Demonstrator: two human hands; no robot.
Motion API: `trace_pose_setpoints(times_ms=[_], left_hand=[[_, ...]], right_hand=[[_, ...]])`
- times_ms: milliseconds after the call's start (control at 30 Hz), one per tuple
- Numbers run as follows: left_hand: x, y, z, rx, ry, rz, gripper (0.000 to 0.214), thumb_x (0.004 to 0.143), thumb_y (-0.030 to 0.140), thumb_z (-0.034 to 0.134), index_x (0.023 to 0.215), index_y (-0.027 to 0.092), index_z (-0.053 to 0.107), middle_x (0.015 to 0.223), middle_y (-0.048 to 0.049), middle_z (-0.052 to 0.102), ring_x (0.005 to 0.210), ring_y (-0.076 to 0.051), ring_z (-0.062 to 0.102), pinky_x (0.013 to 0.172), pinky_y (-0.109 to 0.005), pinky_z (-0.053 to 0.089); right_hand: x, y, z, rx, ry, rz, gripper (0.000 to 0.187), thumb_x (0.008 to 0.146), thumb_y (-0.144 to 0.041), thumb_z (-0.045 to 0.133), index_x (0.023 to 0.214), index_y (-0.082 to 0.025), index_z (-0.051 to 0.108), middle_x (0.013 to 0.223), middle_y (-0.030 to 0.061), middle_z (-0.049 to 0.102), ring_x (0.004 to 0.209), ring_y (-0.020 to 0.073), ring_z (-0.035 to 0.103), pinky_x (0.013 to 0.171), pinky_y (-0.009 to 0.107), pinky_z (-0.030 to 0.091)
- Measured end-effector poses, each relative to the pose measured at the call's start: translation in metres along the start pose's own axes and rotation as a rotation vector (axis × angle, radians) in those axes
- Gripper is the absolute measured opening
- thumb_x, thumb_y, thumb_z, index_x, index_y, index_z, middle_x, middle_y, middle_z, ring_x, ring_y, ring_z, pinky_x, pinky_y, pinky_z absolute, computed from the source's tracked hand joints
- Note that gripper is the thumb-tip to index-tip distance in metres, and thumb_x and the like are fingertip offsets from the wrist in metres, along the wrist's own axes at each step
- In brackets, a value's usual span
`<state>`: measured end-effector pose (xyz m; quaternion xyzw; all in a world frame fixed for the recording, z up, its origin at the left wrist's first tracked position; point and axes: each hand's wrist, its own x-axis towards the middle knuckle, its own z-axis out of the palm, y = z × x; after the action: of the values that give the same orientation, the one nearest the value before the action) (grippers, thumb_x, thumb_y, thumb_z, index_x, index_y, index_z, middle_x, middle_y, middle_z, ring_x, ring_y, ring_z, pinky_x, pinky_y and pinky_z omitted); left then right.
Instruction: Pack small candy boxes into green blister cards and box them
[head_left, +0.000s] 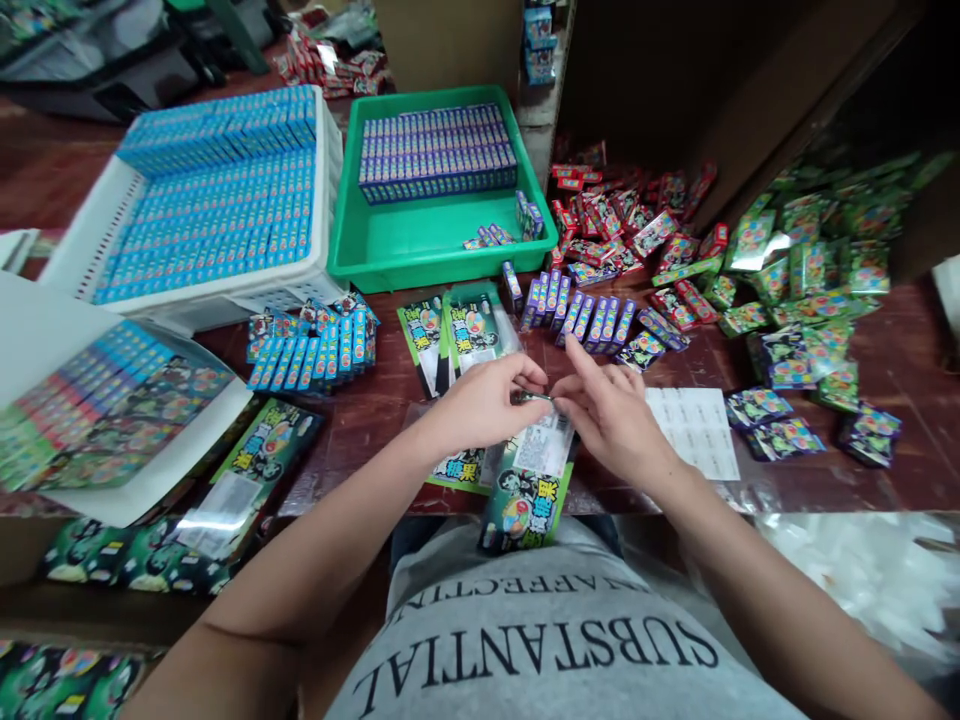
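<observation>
My left hand [491, 400] and my right hand [611, 415] meet at the table's front edge. Both pinch the end of a dark green printed candy bag [529, 495], which hangs over the edge toward my shirt. My right index finger points forward, off the bag. Under and beside it lies another printed bag [457, 468]. Just beyond my hands are flat green-and-black bags [472, 325] and a row of small purple candy boxes [596, 318]. A white sheet of labels [691, 430] lies right of my right hand. The inside of the held bag is hidden.
At the back stand a white crate [330, 200] of blue boxes and a green tray [420, 270] holding purple ones. Red packs [600, 225] and green packs [810, 265] are heaped at right. Blue boxes [315, 350] and an open carton of mixed boxes [247, 400] sit left.
</observation>
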<state>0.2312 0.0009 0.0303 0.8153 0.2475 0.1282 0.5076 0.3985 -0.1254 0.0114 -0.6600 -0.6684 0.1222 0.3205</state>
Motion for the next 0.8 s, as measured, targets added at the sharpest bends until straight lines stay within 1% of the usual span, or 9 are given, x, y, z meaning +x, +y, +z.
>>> trace_pose_setpoints(times_ms=[100, 200, 267, 333, 433, 500, 667, 733, 800], left_hand=[[0.000, 0.003, -0.024, 0.111, -0.131, 0.049, 0.036, 0.073, 0.031, 0.081, 0.106, 0.022, 0.069, 0.096, -0.0041, 0.073, 0.086, -0.022, 0.070, 0.075, -0.033, 0.055], [-0.014, -0.003, -0.067, 0.084, -0.261, 0.061, 0.044, 0.072, 0.025, 0.080, 0.115, 0.027, 0.072, 0.109, -0.0037, 0.075, 0.098, -0.022, 0.071, 0.082, -0.031, 0.057], [-0.035, -0.012, -0.093, 0.009, -0.169, -0.020, 0.049, 0.073, 0.026, 0.080, 0.121, 0.029, 0.070, 0.115, -0.0043, 0.074, 0.103, -0.023, 0.071, 0.082, -0.032, 0.058], [-0.063, -0.021, -0.106, -0.101, 0.070, -0.104, 0.048, 0.078, 0.030, 0.079, 0.124, 0.029, 0.067, 0.111, -0.0047, 0.072, 0.096, -0.021, 0.070, 0.075, -0.029, 0.057], [-0.104, -0.030, -0.097, -0.271, 0.499, -0.149, 0.037, 0.079, 0.030, 0.082, 0.111, 0.027, 0.065, 0.094, -0.0013, 0.069, 0.082, -0.016, 0.065, 0.069, -0.024, 0.055], [-0.127, -0.033, -0.080, -0.373, 0.670, -0.177, 0.037, 0.077, 0.029, 0.084, 0.106, 0.025, 0.062, 0.089, 0.0003, 0.066, 0.076, -0.015, 0.062, 0.066, -0.023, 0.054], [-0.169, -0.036, -0.045, -0.488, 0.856, -0.232, 0.037, 0.081, 0.031, 0.082, 0.108, 0.026, 0.057, 0.096, -0.0007, 0.067, 0.082, -0.015, 0.065, 0.069, -0.024, 0.055], [-0.186, -0.040, -0.039, -0.526, 0.927, -0.257, 0.038, 0.083, 0.032, 0.080, 0.111, 0.027, 0.056, 0.102, -0.0011, 0.066, 0.086, -0.016, 0.065, 0.073, -0.026, 0.056], [-0.202, -0.043, -0.034, -0.549, 1.018, -0.254, 0.036, 0.084, 0.031, 0.080, 0.110, 0.027, 0.055, 0.109, -0.0007, 0.064, 0.091, -0.016, 0.064, 0.079, -0.028, 0.056]], right_hand=[[0.003, -0.005, -0.005, 0.213, -0.022, 0.037, 0.080, 0.099, -0.029, 0.059, 0.164, -0.035, 0.012, 0.108, 0.0033, 0.074, 0.100, 0.0279, 0.063, 0.098, 0.054, 0.041], [-0.002, -0.012, -0.021, 0.453, 0.179, 0.135, 0.062, 0.097, -0.035, 0.063, 0.154, -0.036, 0.039, 0.115, 0.0055, 0.069, 0.101, 0.0247, 0.065, 0.096, 0.047, 0.050], [-0.010, -0.015, -0.030, 0.570, 0.350, 0.249, 0.044, 0.096, -0.036, 0.065, 0.139, -0.037, 0.058, 0.119, 0.0056, 0.066, 0.107, 0.0241, 0.064, 0.099, 0.045, 0.051], [-0.018, -0.017, -0.031, 0.690, 0.448, 0.355, 0.027, 0.094, -0.037, 0.069, 0.121, -0.036, 0.069, 0.120, 0.0048, 0.067, 0.115, 0.0248, 0.063, 0.103, 0.046, 0.050], [-0.019, -0.024, -0.013, 0.885, 0.436, 0.463, 0.011, 0.091, -0.036, 0.073, 0.101, -0.032, 0.074, 0.128, 0.0040, 0.068, 0.120, 0.0259, 0.063, 0.102, 0.049, 0.053], [-0.010, -0.035, 0.006, 1.000, 0.396, 0.512, 0.010, 0.088, -0.036, 0.076, 0.095, -0.028, 0.074, 0.134, 0.0042, 0.067, 0.119, 0.0261, 0.065, 0.099, 0.049, 0.055], [0.015, -0.065, 0.045, 1.073, 0.247, 0.511, 0.016, 0.088, -0.038, 0.076, 0.096, -0.024, 0.072, 0.134, 0.0079, 0.067, 0.112, 0.0279, 0.068, 0.086, 0.047, 0.061], [0.021, -0.075, 0.055, 1.072, 0.213, 0.490, 0.022, 0.090, -0.038, 0.073, 0.109, -0.028, 0.069, 0.135, 0.0086, 0.065, 0.111, 0.0277, 0.068, 0.079, 0.043, 0.063], [0.025, -0.083, 0.062, 1.067, 0.180, 0.442, 0.043, 0.091, -0.035, 0.073, 0.131, -0.036, 0.058, 0.133, 0.0082, 0.064, 0.114, 0.0266, 0.066, 0.078, 0.041, 0.064]])
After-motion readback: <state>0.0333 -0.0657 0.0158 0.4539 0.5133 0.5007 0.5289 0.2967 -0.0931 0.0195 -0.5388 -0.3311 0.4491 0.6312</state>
